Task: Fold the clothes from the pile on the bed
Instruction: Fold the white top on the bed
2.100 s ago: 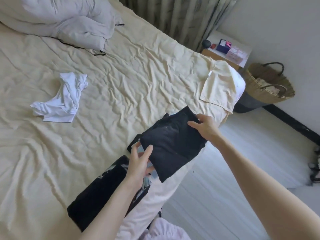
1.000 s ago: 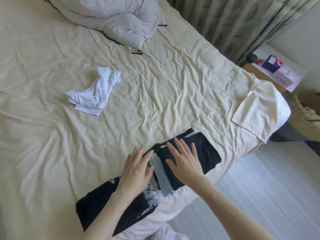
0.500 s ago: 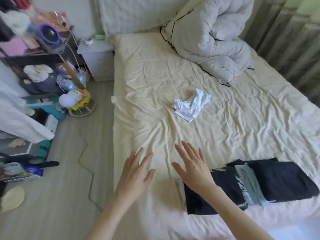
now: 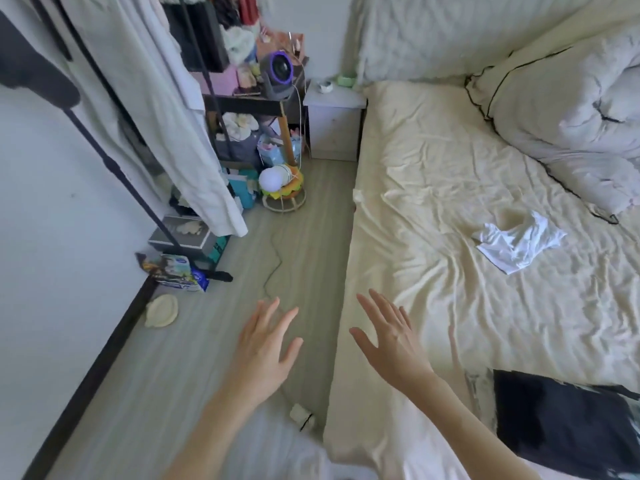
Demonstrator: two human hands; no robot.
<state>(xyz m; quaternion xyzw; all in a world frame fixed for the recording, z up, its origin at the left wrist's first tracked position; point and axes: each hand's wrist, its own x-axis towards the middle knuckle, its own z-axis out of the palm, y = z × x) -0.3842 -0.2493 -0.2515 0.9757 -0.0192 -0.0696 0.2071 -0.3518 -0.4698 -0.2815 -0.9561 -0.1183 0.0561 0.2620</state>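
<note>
1. The left hand (image 4: 266, 344) is held out over the wooden floor (image 4: 194, 358) beside the bed, its fingers straight and spread, holding nothing
2. The right hand (image 4: 391, 341) is raised above the near edge of the bed (image 4: 433, 188), fingers likewise straight and fanned, with nothing in its grasp
3. A crumpled white garment (image 4: 519, 242) lies unfolded on the cream sheet, well apart from both hands, toward the bunched grey duvet (image 4: 568, 109)
4. A folded black garment (image 4: 561, 417) sits at the bed's near edge, just beside the right forearm
5. Across the floor stand a white nightstand (image 4: 334, 126), a cluttered shelf with a purple-ringed fan (image 4: 278, 76), and a clothes rack with a pale hanging garment (image 4: 166, 109)
</note>
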